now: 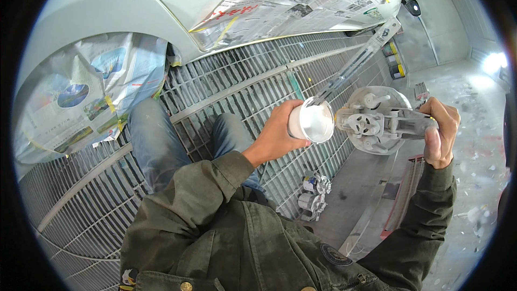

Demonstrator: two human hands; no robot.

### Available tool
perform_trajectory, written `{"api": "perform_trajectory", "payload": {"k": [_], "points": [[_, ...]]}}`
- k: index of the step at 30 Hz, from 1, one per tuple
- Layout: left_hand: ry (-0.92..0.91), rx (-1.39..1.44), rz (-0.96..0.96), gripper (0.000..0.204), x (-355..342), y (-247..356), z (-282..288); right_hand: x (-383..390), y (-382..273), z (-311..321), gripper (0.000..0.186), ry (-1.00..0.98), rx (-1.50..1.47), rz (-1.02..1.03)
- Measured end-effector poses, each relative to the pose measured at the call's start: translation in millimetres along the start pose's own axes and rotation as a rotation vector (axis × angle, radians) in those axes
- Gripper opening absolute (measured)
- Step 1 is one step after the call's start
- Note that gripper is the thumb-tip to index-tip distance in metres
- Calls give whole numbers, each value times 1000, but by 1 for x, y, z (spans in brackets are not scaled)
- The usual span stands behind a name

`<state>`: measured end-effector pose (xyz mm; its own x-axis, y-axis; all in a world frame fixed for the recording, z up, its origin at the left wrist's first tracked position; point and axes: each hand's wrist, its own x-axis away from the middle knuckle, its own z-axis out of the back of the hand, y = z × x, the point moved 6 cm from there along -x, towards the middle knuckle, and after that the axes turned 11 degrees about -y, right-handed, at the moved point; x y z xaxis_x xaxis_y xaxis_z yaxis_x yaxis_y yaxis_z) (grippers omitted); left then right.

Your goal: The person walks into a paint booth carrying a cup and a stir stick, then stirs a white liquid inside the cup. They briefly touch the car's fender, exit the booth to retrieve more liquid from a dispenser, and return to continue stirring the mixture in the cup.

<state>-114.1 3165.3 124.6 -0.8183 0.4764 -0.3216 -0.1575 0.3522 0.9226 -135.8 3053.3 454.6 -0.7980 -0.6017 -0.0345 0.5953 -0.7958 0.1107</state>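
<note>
L hand [277,132] clenched round white plastic cup [312,122], tipped toward grey metal spray gun [379,121] | R hand [441,132] clenched on gun handle, lid off | pour seemingly underway, cup not empty | metal grate floor [226,91], newspaper-masked car panel [301,0]

A grey metal floor grating [226,91] serves as the landmark. Above it stands a pale car body [107,5] masked with taped newspaper sheets [301,0]. At its right edge lie crumpled paint-stained tape wads [314,194].
</note>
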Motion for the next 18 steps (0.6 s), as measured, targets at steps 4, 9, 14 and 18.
{"api": "perform_trajectory", "payload": {"k": [4, 9, 14, 18], "points": [[7, -17, -16, 86, -1, 4, -1, -3, -1, 4, 62, -21, 18, -2], [12, 0, -6, 85, 0, 5, 0, -6, -6, 6, 63, -5, 7, 7], [2, -26, -17, 89, 0, 6, 2, -7, -9, 7, 64, -4, -4, -4], [-14, -68, -1, 94, 0, 8, 2, -7, -12, 9, 64, 6, 2, -10]]}}
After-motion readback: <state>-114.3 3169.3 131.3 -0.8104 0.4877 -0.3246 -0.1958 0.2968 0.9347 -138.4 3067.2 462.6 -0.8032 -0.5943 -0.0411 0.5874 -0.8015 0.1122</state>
